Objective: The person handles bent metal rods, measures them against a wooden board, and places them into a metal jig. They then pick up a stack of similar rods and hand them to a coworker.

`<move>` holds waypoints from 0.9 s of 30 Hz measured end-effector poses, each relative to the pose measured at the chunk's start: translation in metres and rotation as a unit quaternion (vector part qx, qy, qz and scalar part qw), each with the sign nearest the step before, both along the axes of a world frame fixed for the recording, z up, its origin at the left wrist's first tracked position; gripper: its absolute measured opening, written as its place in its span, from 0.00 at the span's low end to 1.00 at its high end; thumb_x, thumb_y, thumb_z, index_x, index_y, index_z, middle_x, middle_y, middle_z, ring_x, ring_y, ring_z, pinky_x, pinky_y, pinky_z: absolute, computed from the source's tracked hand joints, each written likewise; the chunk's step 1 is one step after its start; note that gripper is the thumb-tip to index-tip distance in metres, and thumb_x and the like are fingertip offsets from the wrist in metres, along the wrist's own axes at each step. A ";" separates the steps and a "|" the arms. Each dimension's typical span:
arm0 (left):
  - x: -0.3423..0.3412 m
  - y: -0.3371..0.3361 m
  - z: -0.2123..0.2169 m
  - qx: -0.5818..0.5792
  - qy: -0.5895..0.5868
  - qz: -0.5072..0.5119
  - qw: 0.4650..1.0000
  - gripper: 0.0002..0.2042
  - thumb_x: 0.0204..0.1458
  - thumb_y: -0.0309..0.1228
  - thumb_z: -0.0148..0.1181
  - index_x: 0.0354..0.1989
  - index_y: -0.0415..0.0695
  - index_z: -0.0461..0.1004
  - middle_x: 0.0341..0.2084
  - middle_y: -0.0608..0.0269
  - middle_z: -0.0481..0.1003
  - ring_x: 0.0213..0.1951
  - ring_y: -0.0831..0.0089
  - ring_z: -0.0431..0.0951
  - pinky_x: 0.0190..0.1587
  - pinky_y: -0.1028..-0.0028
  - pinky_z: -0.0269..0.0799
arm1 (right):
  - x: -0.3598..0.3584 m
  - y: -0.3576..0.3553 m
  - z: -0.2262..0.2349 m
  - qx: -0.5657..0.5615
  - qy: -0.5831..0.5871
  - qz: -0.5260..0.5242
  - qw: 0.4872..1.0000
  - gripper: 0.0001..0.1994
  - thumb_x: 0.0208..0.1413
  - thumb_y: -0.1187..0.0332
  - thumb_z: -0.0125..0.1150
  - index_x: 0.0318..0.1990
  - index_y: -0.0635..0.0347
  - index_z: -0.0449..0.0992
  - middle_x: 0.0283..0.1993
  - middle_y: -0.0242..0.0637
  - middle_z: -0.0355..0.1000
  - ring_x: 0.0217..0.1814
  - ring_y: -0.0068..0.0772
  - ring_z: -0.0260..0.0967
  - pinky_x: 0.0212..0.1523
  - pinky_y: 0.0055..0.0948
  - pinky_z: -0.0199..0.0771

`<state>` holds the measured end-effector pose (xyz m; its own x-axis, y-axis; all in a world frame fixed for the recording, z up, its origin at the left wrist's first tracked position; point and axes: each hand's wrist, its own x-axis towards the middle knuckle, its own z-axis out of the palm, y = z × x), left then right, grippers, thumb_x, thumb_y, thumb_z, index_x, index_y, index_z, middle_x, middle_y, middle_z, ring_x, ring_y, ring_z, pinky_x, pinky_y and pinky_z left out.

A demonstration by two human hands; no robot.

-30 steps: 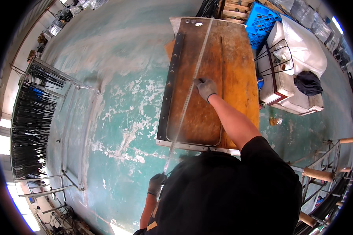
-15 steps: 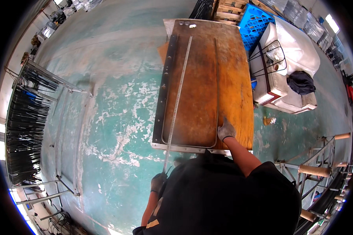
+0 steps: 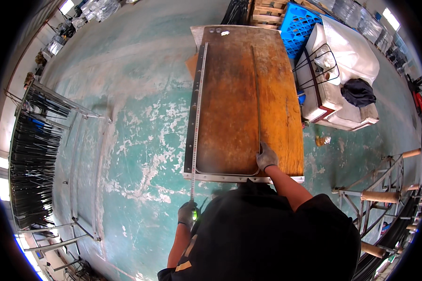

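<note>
In my gloved left hand (image 3: 185, 213) is a tape measure (image 3: 195, 214), its case showing a bright green patch. The hand is closed around it, below the near left corner of the table. From it the pale tape blade (image 3: 197, 126) runs out along the table's left side, beside a dark metal edge strip (image 3: 191, 136). A thin metal rod bent into a long U (image 3: 256, 98) lies on the brown, worn tabletop (image 3: 229, 103), its rounded bend at the near edge. My gloved right hand (image 3: 267, 157) is closed at the rod's right leg near that bend, covering part of it.
A rack of dark rods (image 3: 32, 164) stands on the left. Behind the table are a blue plastic pallet (image 3: 302, 28) and wooden pallets (image 3: 268, 13). White covered bulky goods (image 3: 347, 56) with a dark cloth (image 3: 358, 92) lie right. A metal frame with brown rollers (image 3: 380, 196) stands near right.
The tape blade has swung left, from across the tabletop to the left edge strip. My left hand has risen slightly, showing the tape case. My right hand has shifted left onto the rod.
</note>
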<state>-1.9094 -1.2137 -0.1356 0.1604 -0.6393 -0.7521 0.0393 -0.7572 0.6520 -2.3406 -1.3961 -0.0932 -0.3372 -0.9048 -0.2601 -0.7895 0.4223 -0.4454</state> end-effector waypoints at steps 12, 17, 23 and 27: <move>0.013 0.015 -0.028 -0.052 0.016 0.040 0.998 0.14 0.69 0.39 0.62 0.39 0.39 0.83 0.26 0.60 0.79 0.26 0.70 0.79 0.28 0.68 0.72 | 0.005 -0.002 0.015 0.026 -0.004 0.004 1.000 0.33 0.60 0.63 0.67 0.75 0.45 0.70 0.60 0.56 0.80 0.62 0.66 0.77 0.63 0.56 0.77; 0.019 0.030 -0.040 -0.015 0.027 0.067 0.997 0.15 0.68 0.41 0.62 0.41 0.40 0.83 0.27 0.61 0.80 0.28 0.71 0.80 0.32 0.69 0.73 | -0.003 -0.004 -0.013 0.012 0.015 0.001 1.000 0.31 0.60 0.63 0.65 0.73 0.42 0.72 0.59 0.55 0.81 0.61 0.64 0.78 0.62 0.55 0.78; 0.005 0.017 -0.004 0.055 0.033 0.086 0.994 0.17 0.67 0.44 0.63 0.39 0.41 0.82 0.24 0.64 0.77 0.22 0.74 0.74 0.24 0.71 0.68 | 0.003 -0.005 0.000 0.012 0.019 0.005 1.000 0.30 0.60 0.63 0.66 0.72 0.42 0.74 0.62 0.54 0.80 0.65 0.60 0.77 0.65 0.51 0.77; 0.001 0.018 -0.002 0.057 0.047 0.090 0.993 0.17 0.68 0.44 0.64 0.38 0.40 0.82 0.23 0.63 0.78 0.21 0.73 0.76 0.23 0.70 0.69 | 0.003 -0.007 -0.003 0.007 0.017 0.016 1.000 0.29 0.60 0.64 0.65 0.71 0.45 0.75 0.62 0.55 0.80 0.65 0.60 0.77 0.65 0.50 0.77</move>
<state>-1.9082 -1.1957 -0.1372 0.1906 -0.5169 -0.8346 0.2375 -0.8006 0.5501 -2.3372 -1.4027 -0.0964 -0.3162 -0.9120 -0.2615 -0.8174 0.4018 -0.4128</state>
